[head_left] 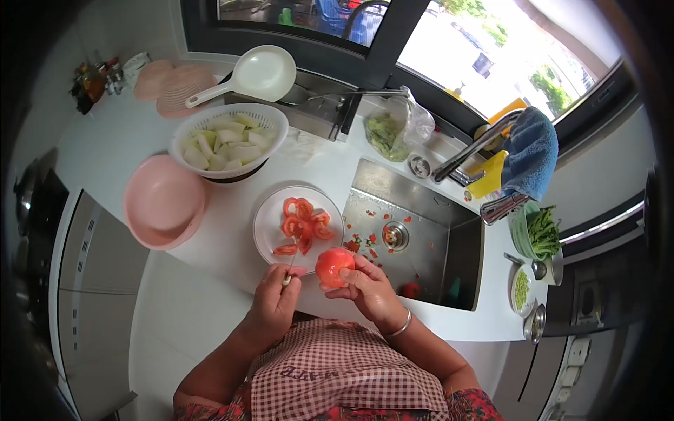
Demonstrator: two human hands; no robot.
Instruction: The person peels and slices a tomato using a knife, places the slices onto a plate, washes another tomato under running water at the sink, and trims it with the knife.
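My right hand (368, 288) grips a peeled-looking red tomato (334, 267) between thumb and fingers, near the front rim of a white plate (264, 242). Closed around the pale handle of a small knife (286, 280) is my left hand (276, 295), just left of the tomato. The thin blade points away from me over the plate and is hard to make out. Several cut tomato pieces (302, 226) lie on the plate, with their wet insides showing.
A steel sink (435, 210) with red and green scraps lies to the right, under a faucet (456, 163). Left of the plate stand a pink basin (163, 203) and a white colander (177, 149) of pale green chunks. Green beans fill a bowl (521, 231) at far right.
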